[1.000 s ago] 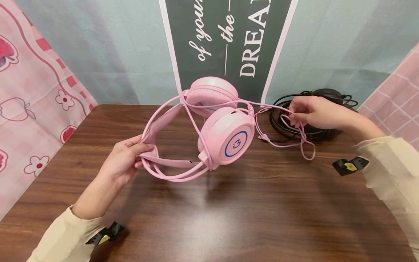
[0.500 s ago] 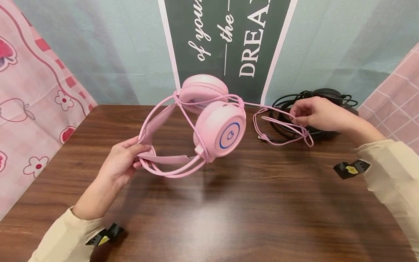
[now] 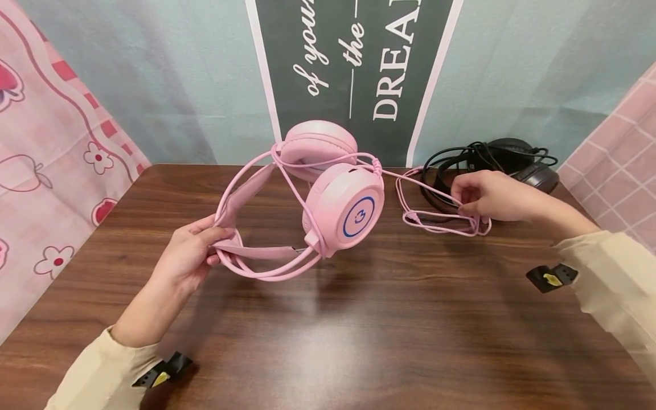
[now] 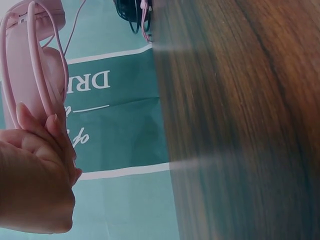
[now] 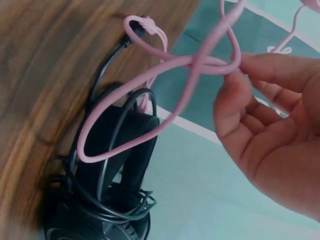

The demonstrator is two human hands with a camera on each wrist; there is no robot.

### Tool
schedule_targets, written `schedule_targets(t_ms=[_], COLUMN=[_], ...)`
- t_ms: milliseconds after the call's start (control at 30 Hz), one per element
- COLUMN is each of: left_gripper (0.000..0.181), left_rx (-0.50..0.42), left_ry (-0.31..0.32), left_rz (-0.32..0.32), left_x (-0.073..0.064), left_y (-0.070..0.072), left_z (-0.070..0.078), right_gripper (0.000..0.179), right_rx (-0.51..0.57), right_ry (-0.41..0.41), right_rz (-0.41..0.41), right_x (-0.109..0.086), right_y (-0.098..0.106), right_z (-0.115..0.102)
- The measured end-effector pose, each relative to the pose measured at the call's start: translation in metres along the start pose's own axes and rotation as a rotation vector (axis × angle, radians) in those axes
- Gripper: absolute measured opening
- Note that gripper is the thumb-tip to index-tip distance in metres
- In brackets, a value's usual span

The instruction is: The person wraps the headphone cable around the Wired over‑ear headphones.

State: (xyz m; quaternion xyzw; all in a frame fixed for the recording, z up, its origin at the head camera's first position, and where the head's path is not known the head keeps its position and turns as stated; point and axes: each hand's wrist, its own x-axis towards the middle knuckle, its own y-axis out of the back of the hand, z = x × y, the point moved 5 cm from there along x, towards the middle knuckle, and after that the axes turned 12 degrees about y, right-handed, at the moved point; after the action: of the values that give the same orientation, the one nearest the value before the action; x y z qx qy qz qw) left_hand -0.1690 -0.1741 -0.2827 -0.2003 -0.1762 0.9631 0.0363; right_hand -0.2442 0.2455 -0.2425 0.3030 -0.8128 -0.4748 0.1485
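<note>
My left hand [image 3: 192, 250] grips the headband of a pink headset [image 3: 343, 210], thumb on one side and fingers beneath. The headset is held above the wooden table, its round ear cups toward the right, and part of its cable wraps around the band and a cup. From the cups the pink cable [image 3: 430, 187] runs right to my right hand [image 3: 492, 196], which pinches it between thumb and fingertips. Loops of that cable hang near the tabletop, clearest in the right wrist view, where my right hand [image 5: 275, 115] holds the pink cable [image 5: 130, 142].
A black headset [image 3: 535, 171] with coiled black cable lies at the back right of the table [image 3: 328, 341], behind my right hand. A dark green poster [image 3: 353, 68] hangs on the pale curtain at the back. Pink patterned cloth [image 3: 56, 188] borders the left side.
My right hand has come down and slightly nearer with the cable, so its loops hang lower. The pink headset shifted a little left, and its cups turned slightly. My left hand stays around the headband.
</note>
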Motion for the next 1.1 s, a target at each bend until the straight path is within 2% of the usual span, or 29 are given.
schedule_targets(t_ms=[133,300,400,600,800,933,1100], left_gripper=[0.019,0.017,0.018,0.018,0.020,0.019,0.019], left_rx=[0.006,-0.002,-0.018,-0.030,-0.041,-0.053,-0.067], left_ry=[-0.002,0.002,0.009,0.007,0.002,0.002,0.005], left_rz=[-0.003,-0.006,-0.003,-0.016,-0.026,-0.023,-0.021], left_x=[0.000,-0.001,-0.001,-0.002,-0.002,-0.002,-0.003], left_y=[-0.001,-0.003,-0.002,0.000,0.002,0.003,0.005], left_z=[0.000,0.001,0.001,0.002,0.003,0.003,0.004], right_gripper=[0.012,0.011,0.009,0.010,0.011,0.013,0.015], right_rx=[0.039,0.046,0.033,-0.007,0.023,0.029,0.039], right_ry=[-0.017,-0.050,-0.052,0.000,0.013,0.025,0.098], right_rz=[0.002,0.060,0.128,0.300,0.412,0.443,0.409], right_x=[-0.002,-0.009,-0.014,-0.023,-0.025,-0.023,-0.020], right_y=[-0.003,-0.005,-0.005,-0.006,-0.010,-0.012,-0.016], right_z=[0.003,0.010,0.013,0.014,0.013,0.012,0.011])
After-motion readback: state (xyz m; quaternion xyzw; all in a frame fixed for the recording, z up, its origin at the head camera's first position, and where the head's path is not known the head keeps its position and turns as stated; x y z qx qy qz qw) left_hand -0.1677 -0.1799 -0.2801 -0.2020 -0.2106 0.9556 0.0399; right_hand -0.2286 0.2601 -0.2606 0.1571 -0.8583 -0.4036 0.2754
